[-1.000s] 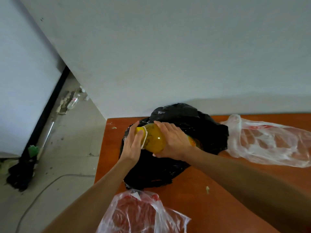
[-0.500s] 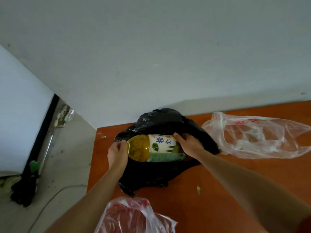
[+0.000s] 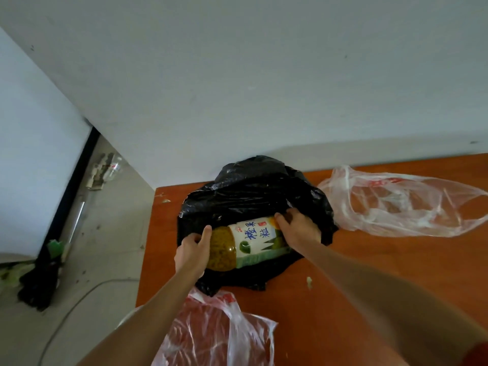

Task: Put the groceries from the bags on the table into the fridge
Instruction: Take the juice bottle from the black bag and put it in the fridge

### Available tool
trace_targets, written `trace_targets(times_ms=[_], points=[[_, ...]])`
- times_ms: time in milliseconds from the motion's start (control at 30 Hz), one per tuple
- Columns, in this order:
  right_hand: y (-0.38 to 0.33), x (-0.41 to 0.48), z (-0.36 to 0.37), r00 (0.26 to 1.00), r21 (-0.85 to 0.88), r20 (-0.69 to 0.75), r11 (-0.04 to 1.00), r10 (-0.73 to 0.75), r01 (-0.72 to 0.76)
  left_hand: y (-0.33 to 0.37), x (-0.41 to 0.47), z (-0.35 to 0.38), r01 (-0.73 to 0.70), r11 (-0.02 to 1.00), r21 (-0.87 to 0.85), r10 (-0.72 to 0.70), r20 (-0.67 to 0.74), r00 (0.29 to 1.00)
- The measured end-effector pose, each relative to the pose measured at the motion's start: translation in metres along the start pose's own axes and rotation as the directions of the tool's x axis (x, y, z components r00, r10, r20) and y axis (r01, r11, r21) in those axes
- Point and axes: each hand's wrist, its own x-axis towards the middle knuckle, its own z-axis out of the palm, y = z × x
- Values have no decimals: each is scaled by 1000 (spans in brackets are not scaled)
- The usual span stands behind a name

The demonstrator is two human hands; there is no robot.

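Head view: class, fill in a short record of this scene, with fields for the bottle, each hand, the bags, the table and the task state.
bottle: lies on its side, partly out of the black bag; yellow drink, white label
left hand: grips the bottle's bare end
right hand: grips the labelled end at the bag's mouth
clear bag: lies right of the black bag
red-printed bag: at the near edge
table: orange-brown, against a white wall
task state: bottle not yet in the fridge
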Motion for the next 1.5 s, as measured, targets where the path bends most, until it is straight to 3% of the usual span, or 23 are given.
trace_targets(times_ms=[333, 467, 600, 800, 1000, 1233, 1500], points=[[-57, -81, -34, 966, 28, -250, 998, 69, -64, 6, -5, -77, -364, 927, 95, 368, -36, 929], [-63, -122, -67, 935, 28, -343, 995, 96, -92, 28, -24, -98, -485, 868, 108, 487, 12, 873], [-31, -174, -102, 869, 52, -465, 985, 168, -163, 62, -69, -93, -641, 764, 71, 634, 99, 767], [63, -281, -139, 727, 176, -559, 914, 399, -366, 101, -182, -47, -829, 559, 27, 800, 244, 547], [184, -426, -164, 547, 364, -575, 789, 609, -495, 121, -336, 33, -947, 309, -90, 869, 430, 243], [338, -610, -178, 278, 523, -559, 592, 781, -613, 109, -556, 136, -924, 129, -359, 852, 517, -82], [472, -737, -199, 2, 680, -487, 380, 873, -627, 115, -741, 256, -864, -29, -503, 788, 520, -329]])
